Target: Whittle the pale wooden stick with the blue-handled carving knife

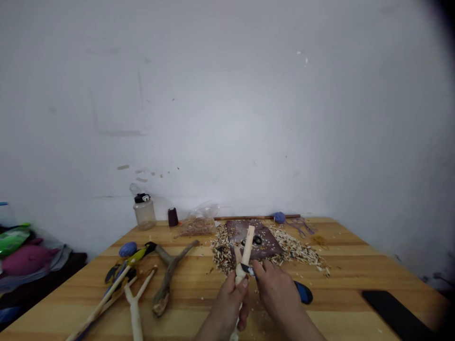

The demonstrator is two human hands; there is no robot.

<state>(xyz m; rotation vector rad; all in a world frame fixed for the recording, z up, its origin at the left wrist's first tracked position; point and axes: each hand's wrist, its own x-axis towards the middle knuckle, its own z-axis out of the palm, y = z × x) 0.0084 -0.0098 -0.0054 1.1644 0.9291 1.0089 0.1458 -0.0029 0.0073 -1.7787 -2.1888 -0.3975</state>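
Wrapped around a peeled, forked wooden stick (248, 246) is my left hand (231, 298), at the near middle of the table. The pale fork points up and away from me. A knife with a black and blue handle (304, 292) is in my right hand (279, 291); its handle end sticks out past the palm. Its blade (245, 268) lies against the wood just below the fork, close to my left thumb. Part of the handle is hidden by my fingers. Beyond the stick, a dark brown sheet (272, 246) carries wood shavings and scissors (256, 240) with black handles.
Wood shavings (302, 251) surround the sheet. To the left lie a bark-covered forked branch (169, 279), a peeled fork (135, 308) and long sticks (103, 303). A bottle (144, 213), thread spool (172, 217) and yarn ball (279, 217) stand behind. A black flat object (394, 312) lies right.
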